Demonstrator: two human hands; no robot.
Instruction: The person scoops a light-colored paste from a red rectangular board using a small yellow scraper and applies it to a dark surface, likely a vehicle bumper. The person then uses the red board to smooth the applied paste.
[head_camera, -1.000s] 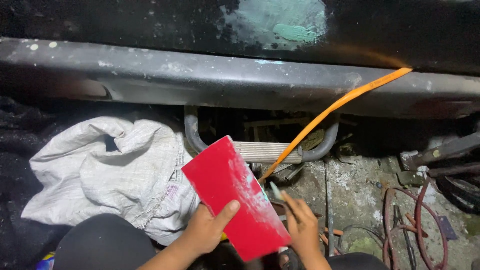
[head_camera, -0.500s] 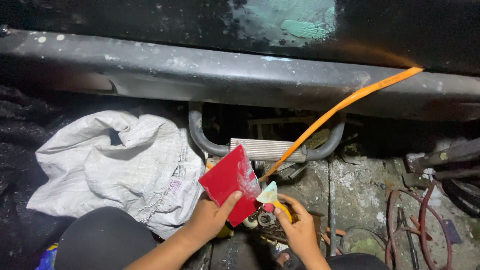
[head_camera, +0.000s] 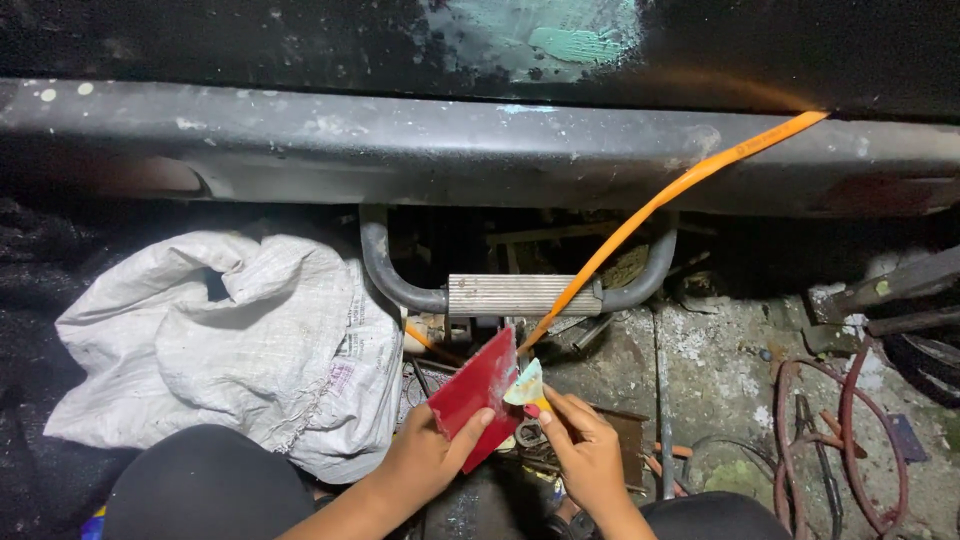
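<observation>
The left hand (head_camera: 425, 462) pinches a red card (head_camera: 478, 395) (tilted on edge); the right hand (head_camera: 583, 452) grips a pale scraper (head_camera: 525, 385) touching it, beside a white sack (head_camera: 235, 345).

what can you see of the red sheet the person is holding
The red sheet is a flat, stiff-looking, glossy piece, roughly four-sided and tilted with one corner up. The left hand grips its lower edge, thumb across the face. A pale putty knife in the right hand meets its right edge.
</observation>
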